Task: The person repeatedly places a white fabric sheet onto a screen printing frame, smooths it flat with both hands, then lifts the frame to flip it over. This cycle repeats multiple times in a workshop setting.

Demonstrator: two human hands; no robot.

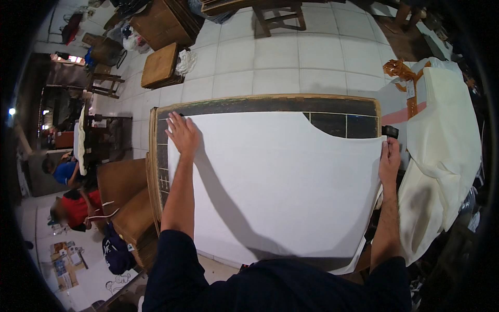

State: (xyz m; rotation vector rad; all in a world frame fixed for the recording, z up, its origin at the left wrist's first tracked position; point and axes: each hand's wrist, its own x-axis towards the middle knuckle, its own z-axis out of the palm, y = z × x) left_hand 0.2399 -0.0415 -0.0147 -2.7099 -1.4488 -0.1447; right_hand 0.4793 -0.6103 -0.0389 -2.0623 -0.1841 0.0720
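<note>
A large white cloth panel [280,182] lies flat over a dark board [249,105] with a worn, light brown rim. A curved cutout in the cloth's far right part bares the dark surface and its pale ruled lines. My left hand [183,136] rests palm down on the cloth's far left corner, fingers stretched out and apart. At the far right corner my right hand [390,162] pinches the cloth's edge, thumb on top; some of its fingers are hidden. Just beyond that hand a small black object [390,131] sticks out at the board's side.
Cream fabric [442,156] is heaped on the right, beside brown tape [400,70]. Brown boards [130,208] lean at the left. Farther off are a brown stack [160,65] and a wooden stool [280,21]. Two people, in blue [65,172] and red [80,208], sit at the left.
</note>
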